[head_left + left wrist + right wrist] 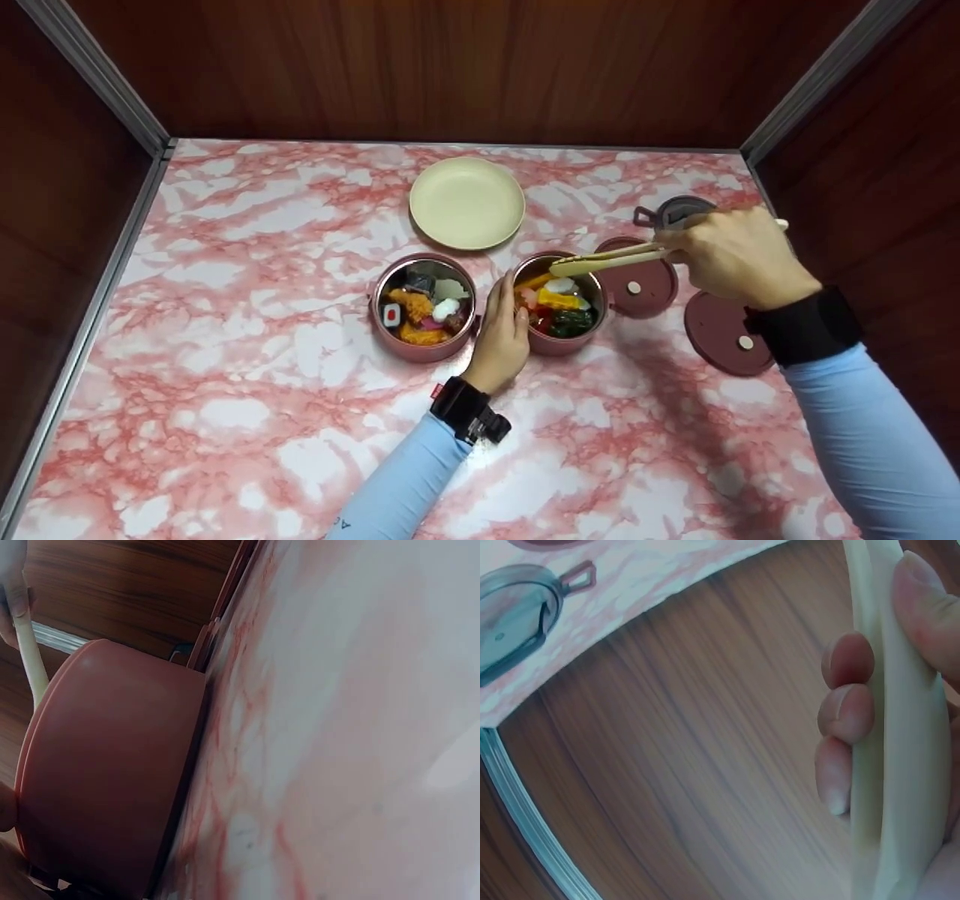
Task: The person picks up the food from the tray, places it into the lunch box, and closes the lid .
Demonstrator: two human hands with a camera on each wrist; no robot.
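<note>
My right hand (739,255) grips cream tongs (630,260), fingers curled round them and thumb along one arm in the right wrist view. The tongs slant down to the left, their tips inside the right-hand dusky-pink round lunch box (561,346), by an orange stick-shaped piece (534,281). Yellow, white and dark green food pieces (573,322) lie in that metal-lined box. My left hand (501,345) rests against the box's left side, fingers extended along its rim. The left wrist view shows the box's outer wall (112,765) close by.
A second lunch box (424,352) with mixed food pieces stands left of my left hand. Behind the boxes lies a pale yellow plate (467,202). Two dusky-pink lids (645,292) and a grey handled lid (682,206) lie to the right. Wood-grain walls enclose the marbled table (247,412).
</note>
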